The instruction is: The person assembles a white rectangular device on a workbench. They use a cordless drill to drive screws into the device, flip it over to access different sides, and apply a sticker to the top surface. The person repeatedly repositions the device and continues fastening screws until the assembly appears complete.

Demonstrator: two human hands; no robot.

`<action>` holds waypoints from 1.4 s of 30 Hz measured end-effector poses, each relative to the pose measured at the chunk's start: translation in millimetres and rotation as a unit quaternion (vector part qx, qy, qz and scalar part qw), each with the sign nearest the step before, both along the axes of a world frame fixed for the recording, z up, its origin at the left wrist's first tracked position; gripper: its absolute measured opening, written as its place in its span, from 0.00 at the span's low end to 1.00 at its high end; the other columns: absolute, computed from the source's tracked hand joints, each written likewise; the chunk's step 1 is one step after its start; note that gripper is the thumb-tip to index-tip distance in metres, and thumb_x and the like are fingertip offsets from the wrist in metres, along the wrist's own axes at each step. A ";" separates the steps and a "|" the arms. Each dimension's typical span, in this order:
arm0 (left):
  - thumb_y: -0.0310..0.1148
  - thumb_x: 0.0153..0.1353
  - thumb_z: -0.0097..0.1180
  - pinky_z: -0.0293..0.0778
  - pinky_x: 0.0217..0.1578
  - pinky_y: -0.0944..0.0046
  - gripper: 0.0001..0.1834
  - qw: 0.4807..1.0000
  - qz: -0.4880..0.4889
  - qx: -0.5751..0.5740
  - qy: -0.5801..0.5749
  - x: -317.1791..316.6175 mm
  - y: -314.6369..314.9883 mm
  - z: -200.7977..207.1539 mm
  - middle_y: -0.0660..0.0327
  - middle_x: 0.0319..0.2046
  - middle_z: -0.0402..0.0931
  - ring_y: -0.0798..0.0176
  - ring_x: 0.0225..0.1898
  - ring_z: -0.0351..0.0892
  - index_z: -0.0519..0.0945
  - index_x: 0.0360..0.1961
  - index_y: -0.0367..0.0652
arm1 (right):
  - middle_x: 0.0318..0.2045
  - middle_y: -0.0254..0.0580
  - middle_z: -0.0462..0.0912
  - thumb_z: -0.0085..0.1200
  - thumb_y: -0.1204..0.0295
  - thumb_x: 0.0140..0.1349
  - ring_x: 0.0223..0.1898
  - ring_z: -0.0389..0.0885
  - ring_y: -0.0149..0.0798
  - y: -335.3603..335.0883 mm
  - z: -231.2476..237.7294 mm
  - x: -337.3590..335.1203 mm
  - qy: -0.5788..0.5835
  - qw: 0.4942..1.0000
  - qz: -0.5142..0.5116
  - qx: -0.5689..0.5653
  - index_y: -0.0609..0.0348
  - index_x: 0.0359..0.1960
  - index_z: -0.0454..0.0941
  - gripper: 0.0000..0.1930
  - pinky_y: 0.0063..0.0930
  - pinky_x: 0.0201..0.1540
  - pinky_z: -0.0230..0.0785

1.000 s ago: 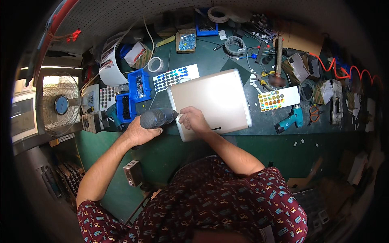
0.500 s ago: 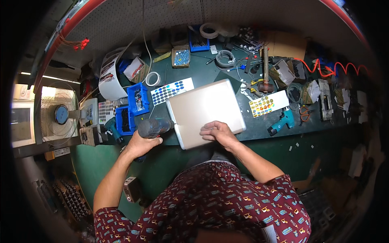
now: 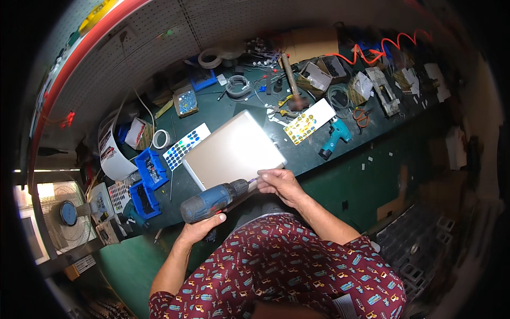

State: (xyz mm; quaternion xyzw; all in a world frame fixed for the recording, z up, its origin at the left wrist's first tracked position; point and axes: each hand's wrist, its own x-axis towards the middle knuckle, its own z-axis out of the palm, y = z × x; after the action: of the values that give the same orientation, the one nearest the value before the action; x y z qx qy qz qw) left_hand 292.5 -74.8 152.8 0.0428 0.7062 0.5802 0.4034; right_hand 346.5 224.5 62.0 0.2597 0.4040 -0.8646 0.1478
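A blue and black cordless drill (image 3: pixel 215 201) is gripped by its handle in my left hand (image 3: pixel 202 228), its chuck pointing right. At the tip of its bit, the thumb and fingers of my right hand (image 3: pixel 280 186) are pinched together; what lies between them, if anything, is too small to name. Behind both hands a flat beige panel with pale edges (image 3: pixel 234 149) lies on the green bench, tilted in view. The drill and my right hand cover part of its near edge.
Left of the panel stand blue bins (image 3: pixel 151 169) of small parts and a sticker sheet (image 3: pixel 186 144). To the right lie a gold sticker sheet (image 3: pixel 309 122), a teal power tool (image 3: pixel 336 137), orange-handled scissors (image 3: pixel 361 118) and a hammer (image 3: pixel 290 80). A fan (image 3: pixel 68 212) stands far left.
The view has turned. My left hand has brought the drill right, across the panel's near edge. My right hand has left the panel's surface and now pinches at the drill's bit.
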 end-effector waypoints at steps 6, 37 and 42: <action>0.34 0.60 0.70 0.78 0.54 0.58 0.26 0.999 -0.020 -0.020 -0.030 -27.1 26.5 9.1 0.56 0.49 0.84 0.60 0.51 0.82 0.79 0.59 0.39 | 0.43 0.50 0.84 0.57 0.75 0.72 0.40 0.88 0.39 23.3 -9.8 -16.7 0.051 0.998 -0.015 -0.041 0.73 0.56 0.76 0.15 0.30 0.45 0.86; 0.34 0.58 0.69 0.81 0.38 0.61 0.25 0.990 -0.024 0.017 -0.136 -110.8 78.7 -3.0 0.56 0.44 0.84 0.64 0.34 0.81 0.79 0.55 0.38 | 0.48 0.62 0.85 0.59 0.78 0.68 0.46 0.89 0.49 81.3 4.7 -47.7 0.126 0.990 -0.025 -0.050 0.77 0.55 0.76 0.17 0.36 0.49 0.86; 0.37 0.57 0.70 0.83 0.38 0.58 0.25 0.983 -0.037 0.042 -0.176 -123.1 68.3 -9.1 0.57 0.42 0.83 0.63 0.33 0.81 0.79 0.53 0.36 | 0.49 0.66 0.83 0.57 0.77 0.70 0.47 0.88 0.52 69.6 8.4 -45.9 0.143 0.988 -0.034 -0.041 0.79 0.56 0.74 0.18 0.38 0.50 0.86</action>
State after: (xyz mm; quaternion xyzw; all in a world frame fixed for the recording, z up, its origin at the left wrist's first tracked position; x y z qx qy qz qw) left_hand 169.5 -6.5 143.7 -0.0170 0.5976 0.5925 0.5400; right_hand 300.6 294.1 70.3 0.1407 0.3763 -0.9132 0.0689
